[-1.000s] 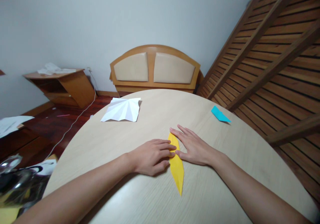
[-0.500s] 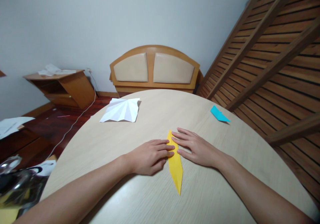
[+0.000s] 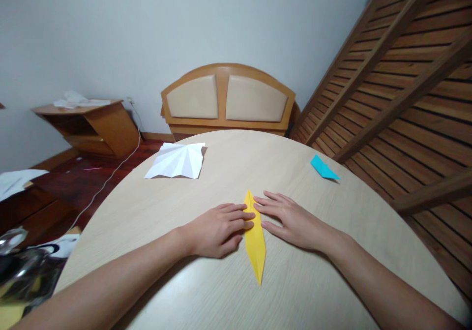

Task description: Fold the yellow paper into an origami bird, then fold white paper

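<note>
A narrow folded piece of yellow paper [image 3: 255, 249], pointed at both ends, lies flat on the round pale wood table [image 3: 295, 290]. My left hand [image 3: 223, 229] rests on the table at its left, fingers outstretched, with the fingertips lying on the paper's upper half. On the other side my right hand [image 3: 285, 218] lies with its fingers spread, the tips at the paper's right edge. Neither hand grips the paper. Part of its left side is hidden under the left fingers.
A creased white sheet [image 3: 177, 162] lies at the table's far left. Toward the far right edge is a small folded blue paper [image 3: 324, 167]. A wooden headboard [image 3: 222, 96] stands behind the table, and slatted wood [image 3: 416, 99] leans along the right.
The yellow paper has shifted slightly left and turned a little straighter. My left hand has moved slightly left with it; my right fingertips stay at its right edge.
</note>
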Tool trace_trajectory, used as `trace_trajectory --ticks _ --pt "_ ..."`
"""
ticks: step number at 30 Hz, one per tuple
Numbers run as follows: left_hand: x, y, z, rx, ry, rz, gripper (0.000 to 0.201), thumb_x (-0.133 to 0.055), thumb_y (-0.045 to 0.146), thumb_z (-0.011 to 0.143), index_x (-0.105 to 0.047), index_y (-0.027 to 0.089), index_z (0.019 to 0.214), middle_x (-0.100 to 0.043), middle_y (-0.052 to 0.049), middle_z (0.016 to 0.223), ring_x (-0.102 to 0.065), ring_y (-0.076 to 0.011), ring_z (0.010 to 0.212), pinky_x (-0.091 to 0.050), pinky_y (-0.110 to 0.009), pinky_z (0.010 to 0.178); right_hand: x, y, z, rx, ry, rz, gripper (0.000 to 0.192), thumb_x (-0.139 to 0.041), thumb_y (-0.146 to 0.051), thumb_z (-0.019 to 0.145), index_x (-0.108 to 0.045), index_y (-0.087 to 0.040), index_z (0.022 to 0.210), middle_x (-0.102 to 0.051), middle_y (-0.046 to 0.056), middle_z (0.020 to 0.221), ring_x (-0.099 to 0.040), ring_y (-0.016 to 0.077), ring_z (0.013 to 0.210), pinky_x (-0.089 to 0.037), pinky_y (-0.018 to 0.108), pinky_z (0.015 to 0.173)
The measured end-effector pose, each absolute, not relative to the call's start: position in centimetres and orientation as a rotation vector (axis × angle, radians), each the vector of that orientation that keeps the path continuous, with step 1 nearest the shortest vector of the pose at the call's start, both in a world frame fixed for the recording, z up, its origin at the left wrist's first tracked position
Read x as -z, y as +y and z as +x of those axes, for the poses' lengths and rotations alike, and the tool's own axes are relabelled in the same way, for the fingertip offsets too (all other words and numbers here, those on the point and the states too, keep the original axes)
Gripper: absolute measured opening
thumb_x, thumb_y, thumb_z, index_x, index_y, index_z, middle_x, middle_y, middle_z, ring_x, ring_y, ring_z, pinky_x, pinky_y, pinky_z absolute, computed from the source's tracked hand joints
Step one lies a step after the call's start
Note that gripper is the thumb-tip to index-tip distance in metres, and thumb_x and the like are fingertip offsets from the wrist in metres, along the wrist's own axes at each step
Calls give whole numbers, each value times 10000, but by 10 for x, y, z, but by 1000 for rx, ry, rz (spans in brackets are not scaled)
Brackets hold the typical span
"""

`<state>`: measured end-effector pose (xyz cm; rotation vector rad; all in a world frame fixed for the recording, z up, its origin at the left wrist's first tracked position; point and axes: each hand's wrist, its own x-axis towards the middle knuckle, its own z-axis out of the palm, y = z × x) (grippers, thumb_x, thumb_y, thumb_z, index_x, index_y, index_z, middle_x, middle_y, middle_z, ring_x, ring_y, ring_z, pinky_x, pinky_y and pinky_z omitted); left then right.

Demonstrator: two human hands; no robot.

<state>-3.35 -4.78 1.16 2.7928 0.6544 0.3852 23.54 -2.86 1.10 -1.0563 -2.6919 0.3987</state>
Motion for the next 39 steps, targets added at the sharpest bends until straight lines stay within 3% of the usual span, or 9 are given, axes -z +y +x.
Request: trace_trajectory --ticks 5,9,17,23,30,39 --pt "-12 -47 -34 -411 667 2775 391 -501 191 945 -579 188 1328 -567 -60 1462 -482 -263 1388 -364 -453 1188 -13 -30 235 -260 -2681 -865 291 -597 -273 957 -706 -251 1226 -700 47 1306 -543 299 1308 -332 568 1146" --pt "-10 -47 -35 -384 714 2752 411 -528 180 923 -562 187 1333 -530 -36 1499 -463 -285 1401 -390 -454 1174 -21 -32 232 -289 -2662 -683 231 -601 -173 930 -752 -243 1089 -769 24 1136 -639 238 1131 -414 480 1081" --pt "-7 -44 -32 -464 777 2692 309 -553 210 952 -588 201 1259 -611 -33 1417 -537 -256 1344 -449 -423 1134 -27 -36 232 -419 -2679 -722 239 -677 -156 849 -768 -240 1054 -754 27 1168 -624 239 1146 -470 420 1034" --pt "-3 -40 -34 -574 660 2744 158 -542 266 1009 -642 179 1096 -671 -65 1332 -627 -209 1244 -459 -379 1132 -25 -35 234 -442 -2672 -718 235 -664 -149 859 -770 -240 1048 -758 23 1148 -618 237 1169 -478 407 1037" --pt "-11 -35 -35 -430 396 3169 208 -441 185 1048 -640 141 1089 -690 -120 1266 -644 -257 1208 -589 -369 942 -26 -37 233 -438 -2678 -745 225 -653 -150 870 -772 -237 1040 -763 28 1143 -625 246 1147 -500 416 1006" --pt "-9 -37 -33 -449 384 3265 246 -393 158 1052 -635 120 1026 -714 -119 1181 -710 -207 1001 -613 -316 804 -27 -35 232 -434 -2691 -745 238 -638 -136 874 -769 -234 1047 -760 29 1153 -618 249 1141 -504 412 995"
